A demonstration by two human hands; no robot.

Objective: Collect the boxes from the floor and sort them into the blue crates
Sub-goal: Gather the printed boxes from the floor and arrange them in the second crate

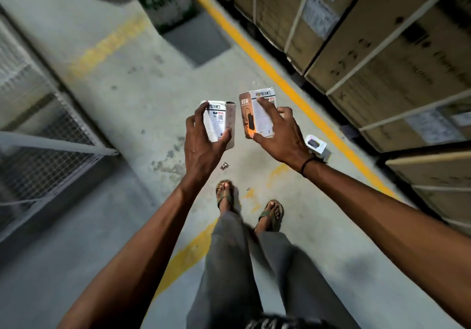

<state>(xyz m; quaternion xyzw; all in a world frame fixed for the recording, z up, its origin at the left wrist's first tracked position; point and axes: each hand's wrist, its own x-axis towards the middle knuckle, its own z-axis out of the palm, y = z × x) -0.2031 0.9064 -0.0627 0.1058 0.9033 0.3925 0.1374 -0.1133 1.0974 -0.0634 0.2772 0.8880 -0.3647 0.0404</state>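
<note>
Two upright boxes held side by side, another on floor.

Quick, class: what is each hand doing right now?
Left hand: grip closed on the white box.
Right hand: grip closed on the orange and white 65W box.

Your left hand held white printed carton ahead of you; your right hand held orange-and-white 65W carton just right of it, cartons apart. Third small white box lay on grey concrete floor beyond right wrist, near yellow painted line. Stacked brown cardboard cartons stood right of line; wire-mesh cage at your left.
</note>
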